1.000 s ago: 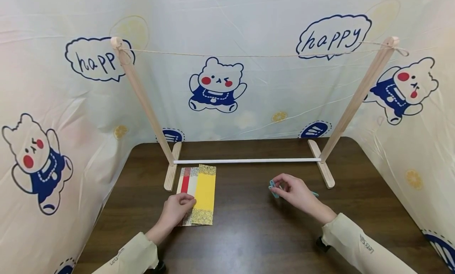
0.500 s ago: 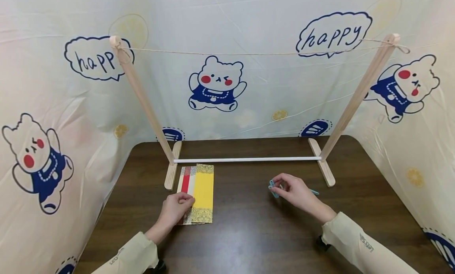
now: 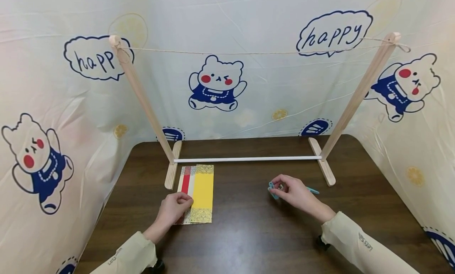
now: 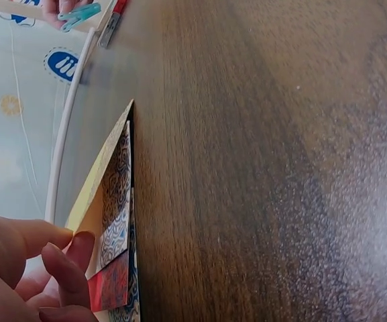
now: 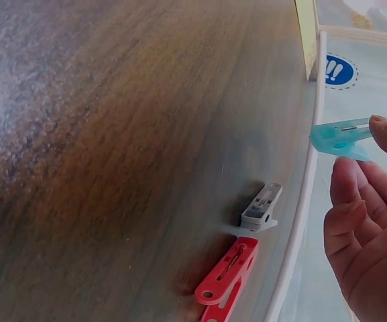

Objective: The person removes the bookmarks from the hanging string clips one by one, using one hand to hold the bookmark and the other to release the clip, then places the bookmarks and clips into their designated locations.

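Observation:
My left hand (image 3: 175, 206) pinches the edge of a yellow paper card (image 3: 203, 193) with patterned ends. In the left wrist view that card (image 4: 106, 164) is lifted at a slant between thumb and finger. Beneath it, partly covered, lie a red-striped card (image 3: 185, 183) and other patterned paper. To the right, my right hand (image 3: 293, 191) pinches a teal clothespin (image 3: 273, 190). The right wrist view shows this clothespin (image 5: 341, 136) between thumb and fingers, above the table. A grey clothespin (image 5: 261, 208) and a red clothespin (image 5: 228, 272) lie below that hand.
Across the back of the brown table (image 3: 234, 242) stands a wooden frame, its left post (image 3: 145, 104) and right post (image 3: 359, 98) joined by a white rod (image 3: 249, 159). A string (image 3: 213, 53) spans their tops. Another teal piece (image 3: 313, 190) shows behind my right hand.
The yellow card has shifted slightly left with my left hand over the cards beneath. My right hand has barely moved and still holds the teal clothespin.

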Demonstrator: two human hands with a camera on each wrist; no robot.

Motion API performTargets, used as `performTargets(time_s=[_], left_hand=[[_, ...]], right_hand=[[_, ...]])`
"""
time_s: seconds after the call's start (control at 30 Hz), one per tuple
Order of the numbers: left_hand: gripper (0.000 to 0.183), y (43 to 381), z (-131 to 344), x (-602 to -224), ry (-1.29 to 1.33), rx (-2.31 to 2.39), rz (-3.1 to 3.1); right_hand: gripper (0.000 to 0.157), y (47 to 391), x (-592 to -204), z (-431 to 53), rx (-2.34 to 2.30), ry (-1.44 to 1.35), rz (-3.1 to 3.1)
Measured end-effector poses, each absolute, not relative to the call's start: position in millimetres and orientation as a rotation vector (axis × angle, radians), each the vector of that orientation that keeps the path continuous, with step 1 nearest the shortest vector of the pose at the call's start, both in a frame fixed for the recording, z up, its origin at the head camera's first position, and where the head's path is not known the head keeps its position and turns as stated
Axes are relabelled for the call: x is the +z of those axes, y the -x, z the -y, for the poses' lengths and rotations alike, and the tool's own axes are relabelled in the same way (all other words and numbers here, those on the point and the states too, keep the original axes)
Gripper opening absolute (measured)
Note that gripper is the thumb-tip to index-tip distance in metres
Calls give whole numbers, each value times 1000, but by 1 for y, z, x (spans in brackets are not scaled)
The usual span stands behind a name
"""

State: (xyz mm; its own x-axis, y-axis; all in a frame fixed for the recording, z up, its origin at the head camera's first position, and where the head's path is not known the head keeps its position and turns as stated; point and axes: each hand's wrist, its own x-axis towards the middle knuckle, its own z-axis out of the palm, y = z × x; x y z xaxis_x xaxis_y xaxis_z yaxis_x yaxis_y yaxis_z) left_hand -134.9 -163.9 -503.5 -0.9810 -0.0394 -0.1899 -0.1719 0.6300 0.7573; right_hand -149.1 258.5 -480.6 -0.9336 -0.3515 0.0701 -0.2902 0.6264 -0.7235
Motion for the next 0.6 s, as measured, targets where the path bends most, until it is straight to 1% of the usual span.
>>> performTargets(time_s=[0.37, 0.6], left_hand=[[10, 137, 165, -501, 161, 1250, -2684], [9, 134, 166, -501, 164, 1270, -2700]], right_hand=[[17, 151, -482, -259, -1180, 584, -2783], [18, 150, -484, -261, -1114, 549, -2768]])
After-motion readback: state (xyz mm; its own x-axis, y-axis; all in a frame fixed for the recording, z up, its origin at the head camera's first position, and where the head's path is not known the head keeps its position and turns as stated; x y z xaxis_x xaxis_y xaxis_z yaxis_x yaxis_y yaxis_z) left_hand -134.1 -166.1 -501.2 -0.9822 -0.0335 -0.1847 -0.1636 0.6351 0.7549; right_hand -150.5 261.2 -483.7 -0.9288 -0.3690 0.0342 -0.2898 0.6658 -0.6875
